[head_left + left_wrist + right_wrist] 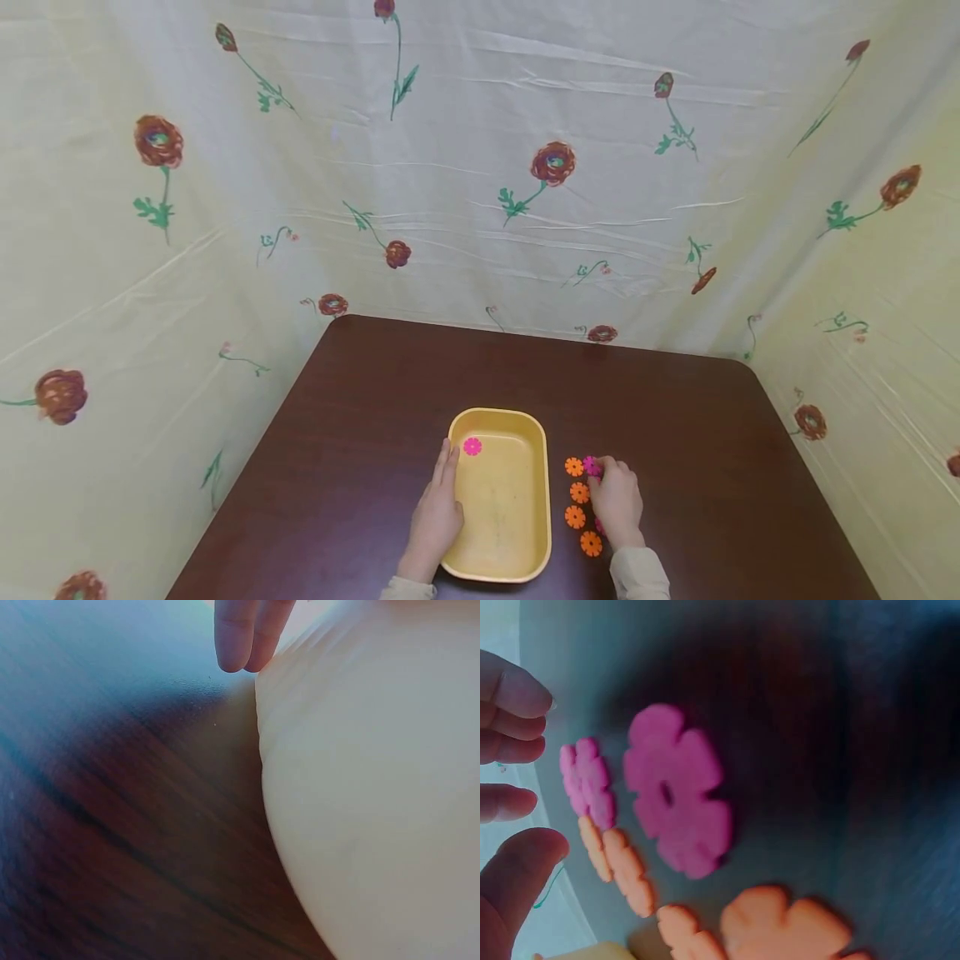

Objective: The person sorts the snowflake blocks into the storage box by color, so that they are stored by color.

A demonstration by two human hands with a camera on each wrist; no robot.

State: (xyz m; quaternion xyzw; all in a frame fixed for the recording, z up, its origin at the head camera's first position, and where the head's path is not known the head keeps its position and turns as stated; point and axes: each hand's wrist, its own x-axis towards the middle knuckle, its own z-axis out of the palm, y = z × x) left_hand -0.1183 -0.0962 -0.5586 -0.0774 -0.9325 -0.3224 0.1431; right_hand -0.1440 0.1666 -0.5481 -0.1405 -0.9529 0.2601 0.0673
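A yellow plastic tray point(525, 533) sits on a dark wooden table, with one pink flower-shaped disc point(472, 446) in its far left corner. My left hand point(444, 483) lies flat along the tray's left wall, its straight fingers point(244, 634) touching the tray's outer wall point(375, 810). Right of the tray lie several orange discs point(575, 517) and a pink disc point(592, 466). My right hand point(603, 472) hovers over them with its fingers point(510, 694) and thumb apart, close to the far pink disc point(586, 780). A larger-looking pink disc point(676, 791) lies nearer and untouched.
The brown table point(712, 433) is walled in on three sides by cream cloth printed with red flowers point(553, 162). Orange discs point(780, 930) lie in a column between the tray and my right hand.
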